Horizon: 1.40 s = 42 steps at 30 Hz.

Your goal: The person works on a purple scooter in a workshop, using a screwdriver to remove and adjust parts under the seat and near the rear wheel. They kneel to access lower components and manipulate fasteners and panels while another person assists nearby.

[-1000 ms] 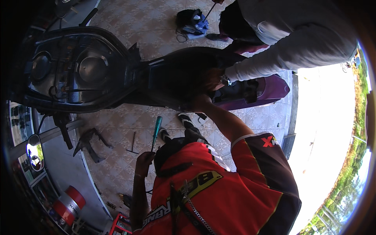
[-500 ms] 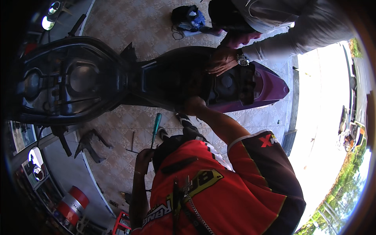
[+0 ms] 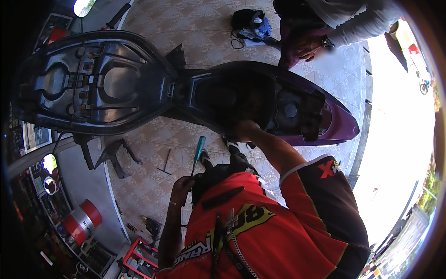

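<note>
A scooter with purple rear panels [image 3: 341, 128] stretches across the view, its seat flipped up to the left so that the black underside [image 3: 121, 83] shows. My right hand [image 3: 247, 130] reaches to the near rim of the dark storage well [image 3: 218, 95]; its fingers are lost in shadow. Down by my waist, my left hand [image 3: 182, 188] is closed round the shaft of a screwdriver, whose teal handle [image 3: 199, 148] points up and away. Beyond the scooter's tail, a co-worker's hand [image 3: 304, 46] with a wristwatch is apart from the scooter.
Below the scooter, a dark plastic panel [image 3: 116, 157] and a T-shaped tool [image 3: 165, 163] lie on the tiled floor. A black and blue bag [image 3: 253, 25] sits on the far side. At lower left stand a red and white drum [image 3: 82, 222] and a red rack [image 3: 139, 258].
The co-worker's hand has drawn back from the storage well toward their body. My view has shifted, so the scooter appears farther right. My left hand still holds the screwdriver.
</note>
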Motion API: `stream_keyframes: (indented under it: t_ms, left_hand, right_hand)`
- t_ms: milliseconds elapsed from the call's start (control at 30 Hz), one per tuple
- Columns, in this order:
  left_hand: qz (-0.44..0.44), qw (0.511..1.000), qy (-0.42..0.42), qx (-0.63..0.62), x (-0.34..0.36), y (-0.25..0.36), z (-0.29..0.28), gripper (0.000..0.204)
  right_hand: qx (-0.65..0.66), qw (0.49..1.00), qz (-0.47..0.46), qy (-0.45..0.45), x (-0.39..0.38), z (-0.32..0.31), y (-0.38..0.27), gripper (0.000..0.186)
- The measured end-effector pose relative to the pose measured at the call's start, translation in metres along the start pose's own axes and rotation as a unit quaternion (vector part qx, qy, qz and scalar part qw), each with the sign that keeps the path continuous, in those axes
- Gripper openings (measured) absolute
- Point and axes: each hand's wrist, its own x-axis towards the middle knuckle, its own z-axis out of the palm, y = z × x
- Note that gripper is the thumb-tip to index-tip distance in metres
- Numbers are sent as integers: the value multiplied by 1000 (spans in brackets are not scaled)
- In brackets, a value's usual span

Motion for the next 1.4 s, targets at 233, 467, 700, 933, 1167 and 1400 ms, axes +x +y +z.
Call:
stream_keyframes:
  t_ms: [233,467,700,933,1167,1400]
  left_hand:
    - [25,999,20,-14,4,17,-1,28]
    - [26,998,35,-43,-5,23,-13,28]
    - [44,997,52,-28,-7,30,-13,27]
    - [164,979,105,54,-24,33,-9,26]
    - [32,994,83,-69,-34,16,-17,27]
    - [38,994,74,-65,-27,22,-21,29]
  right_hand:
    - [-52,997,40,-43,7,-3,-4,56]
    - [-49,994,-5,98,-5,-36,-33,74]
    - [262,841,-306,361,32,-207,-269,73]
    - [201,876,-254,356,41,-277,-401,59]
    - [227,872,-305,309,32,-277,-371,57]
    - [236,883,-247,320,-65,-223,-250,52]
